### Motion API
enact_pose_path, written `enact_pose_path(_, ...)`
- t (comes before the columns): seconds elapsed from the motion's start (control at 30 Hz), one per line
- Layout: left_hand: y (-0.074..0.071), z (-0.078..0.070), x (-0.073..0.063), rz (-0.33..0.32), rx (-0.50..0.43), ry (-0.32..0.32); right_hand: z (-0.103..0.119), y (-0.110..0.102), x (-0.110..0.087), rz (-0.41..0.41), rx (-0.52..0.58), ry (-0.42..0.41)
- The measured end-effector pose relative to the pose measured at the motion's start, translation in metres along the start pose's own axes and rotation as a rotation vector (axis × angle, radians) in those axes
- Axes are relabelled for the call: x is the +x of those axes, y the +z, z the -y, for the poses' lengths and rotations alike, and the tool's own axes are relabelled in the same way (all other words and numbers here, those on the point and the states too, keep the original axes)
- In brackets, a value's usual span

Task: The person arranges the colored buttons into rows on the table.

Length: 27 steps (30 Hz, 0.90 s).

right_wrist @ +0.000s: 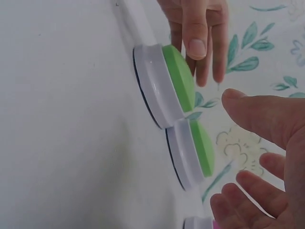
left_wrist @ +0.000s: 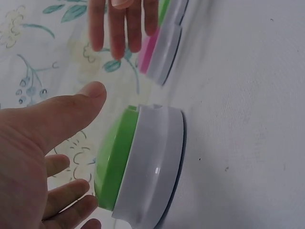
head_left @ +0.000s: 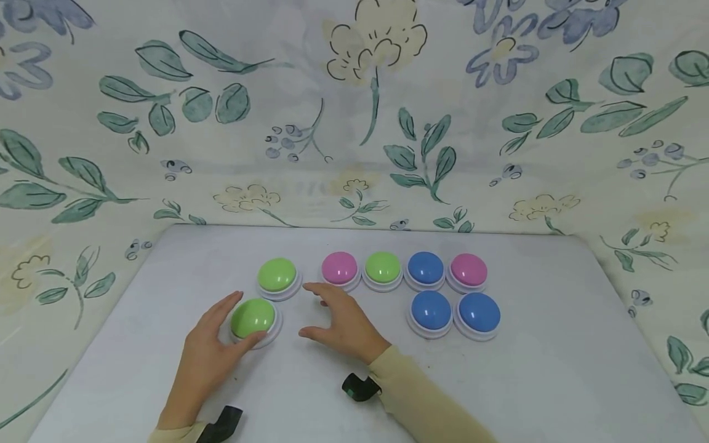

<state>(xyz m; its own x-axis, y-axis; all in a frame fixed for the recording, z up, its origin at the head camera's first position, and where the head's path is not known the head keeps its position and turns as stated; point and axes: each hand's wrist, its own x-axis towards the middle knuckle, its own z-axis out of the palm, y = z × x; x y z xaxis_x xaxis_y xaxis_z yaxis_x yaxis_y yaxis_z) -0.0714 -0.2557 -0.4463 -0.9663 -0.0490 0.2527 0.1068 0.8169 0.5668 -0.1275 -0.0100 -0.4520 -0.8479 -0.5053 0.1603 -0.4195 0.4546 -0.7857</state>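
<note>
My left hand (head_left: 206, 352) hovers at the nearer left push button, a green dome (head_left: 252, 317) on a round white base. Its thumb and fingers are spread to either side of the dome; in the left wrist view the thumb (left_wrist: 71, 112) stands off the green button (left_wrist: 119, 157). Just behind sits a second green button (head_left: 277, 274), its base close against the first. To the right, my right hand (head_left: 348, 323) is held over the table with thumb and fingers apart and nothing between them. Its fingertips come near the bases of the second green button and a pink button (head_left: 339, 267).
Right of the pink button, a green button (head_left: 383, 267), a blue button (head_left: 424, 267) and another pink button (head_left: 468, 269) continue the back row. Two blue buttons, one left (head_left: 431, 309) and one right (head_left: 479, 312), sit before it. Floral cloth (head_left: 310, 178) hangs behind the white table (head_left: 554, 369).
</note>
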Motion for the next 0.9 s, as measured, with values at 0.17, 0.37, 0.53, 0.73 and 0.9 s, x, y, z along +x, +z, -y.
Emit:
enact_pose_path(0.17, 0.001, 0.008, 0.001, 0.009, -0.016, -0.016, 0.005, 0.008, 0.006, 0.01, 0.017, 0.021)
enact_pose_path(0.37, 0.004, 0.016, 0.001, 0.014, -0.043, -0.024, 0.009, 0.02, 0.013, 0.013, -0.003, 0.01)
enact_pose_path(0.53, 0.005, 0.02, 0.001, 0.038, -0.06, -0.038, 0.011, 0.027, 0.016, 0.015, 0.012, 0.022)
enact_pose_path(0.73, 0.005, 0.022, 0.001, 0.086, -0.065, -0.062, 0.011, 0.036, 0.022, 0.037, 0.039, 0.053)
enact_pose_path(0.9, 0.004, 0.024, 0.0, 0.135, -0.055, -0.09, 0.01, 0.043, 0.024, 0.059, 0.016, 0.033)
